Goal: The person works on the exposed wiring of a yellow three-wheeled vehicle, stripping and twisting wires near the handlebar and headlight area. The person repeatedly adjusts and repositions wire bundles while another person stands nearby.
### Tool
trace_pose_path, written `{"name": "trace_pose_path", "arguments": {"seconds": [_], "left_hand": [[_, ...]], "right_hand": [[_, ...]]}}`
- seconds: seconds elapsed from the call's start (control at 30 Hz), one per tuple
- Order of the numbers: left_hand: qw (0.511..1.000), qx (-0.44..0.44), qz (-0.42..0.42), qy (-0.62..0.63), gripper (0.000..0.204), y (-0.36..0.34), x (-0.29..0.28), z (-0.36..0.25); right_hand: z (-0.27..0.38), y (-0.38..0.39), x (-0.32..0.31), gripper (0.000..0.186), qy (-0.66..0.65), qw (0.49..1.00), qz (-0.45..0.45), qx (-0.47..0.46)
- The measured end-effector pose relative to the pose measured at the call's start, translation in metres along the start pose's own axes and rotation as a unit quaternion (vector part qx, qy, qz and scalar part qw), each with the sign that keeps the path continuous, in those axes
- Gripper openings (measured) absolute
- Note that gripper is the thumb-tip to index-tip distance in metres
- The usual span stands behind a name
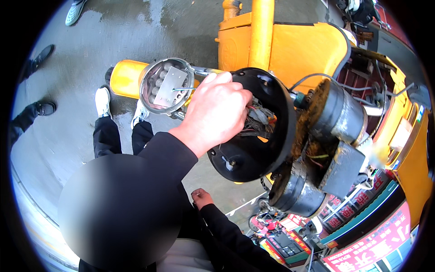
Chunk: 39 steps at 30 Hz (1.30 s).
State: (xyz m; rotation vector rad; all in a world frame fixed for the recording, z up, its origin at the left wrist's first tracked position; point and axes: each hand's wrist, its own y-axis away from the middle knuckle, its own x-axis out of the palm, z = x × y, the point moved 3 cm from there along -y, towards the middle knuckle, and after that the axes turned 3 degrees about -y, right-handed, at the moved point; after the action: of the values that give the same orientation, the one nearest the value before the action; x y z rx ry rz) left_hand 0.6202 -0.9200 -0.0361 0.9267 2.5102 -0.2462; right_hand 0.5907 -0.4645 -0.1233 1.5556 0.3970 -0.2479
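Observation:
My left hand (215, 111) reaches across the open mouth of a round black headlight housing (253, 168), its fingers curled closed beside the bundled wires (262, 115). What those fingers hold is hidden. Left of it sits a round clear-lensed lamp (156, 100) with a chrome rim, several small bulbs and a metal plate (171, 86). A thin wire-like piece runs from the plate to my hand. Lower down, my right hand (202, 198) is small in view, away from the housing, with its fingers closed; whatever is in them is too small to make out.
Rusty-backed black gauge cans (337, 111) stand right of the housing. Yellow vehicle panels (299, 50) and a yellow tube (261, 31) rise behind. White shoes (103, 102) and other people's dark shoes (45, 108) stand on wet pavement. Shop signs (376, 245) are lower right. A blurred round patch covers the lower left.

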Motion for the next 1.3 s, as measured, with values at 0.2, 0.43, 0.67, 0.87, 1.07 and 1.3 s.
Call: {"name": "trace_pose_path", "arguments": {"seconds": [0.2, 0.43, 0.67, 0.87, 1.07, 1.3], "left_hand": [[0.997, 0.048, -0.046, -0.039, 0.01, -0.001, -0.011, -0.022], [0.94, -0.115, 0.076, 0.312, 0.029, 0.009, 0.012, 0.018], [0.966, 0.123, 0.216, -0.076, 0.034, -0.01, 0.026, -0.023], [0.959, 0.179, 0.2, -0.088, 0.033, -0.023, 0.039, -0.015], [0.964, 0.191, 0.177, -0.054, 0.033, -0.042, 0.016, -0.006], [0.969, 0.183, 0.166, -0.007, 0.032, -0.039, -0.026, -0.022]], "right_hand": [[0.01, 0.001, 0.022, 0.014, -0.047, 0.997, -0.034, -0.05], [0.005, 0.002, 0.081, 0.016, -0.185, 0.973, -0.104, -0.092], [-0.019, 0.037, 0.202, 0.015, -0.404, 0.894, -0.19, 0.028], [-0.031, 0.045, 0.346, 0.015, -0.528, 0.811, -0.219, 0.126], [-0.029, 0.024, 0.411, 0.017, -0.609, 0.752, -0.152, 0.198], [-0.061, -0.005, 0.438, 0.015, -0.698, 0.691, -0.042, 0.18]]}}
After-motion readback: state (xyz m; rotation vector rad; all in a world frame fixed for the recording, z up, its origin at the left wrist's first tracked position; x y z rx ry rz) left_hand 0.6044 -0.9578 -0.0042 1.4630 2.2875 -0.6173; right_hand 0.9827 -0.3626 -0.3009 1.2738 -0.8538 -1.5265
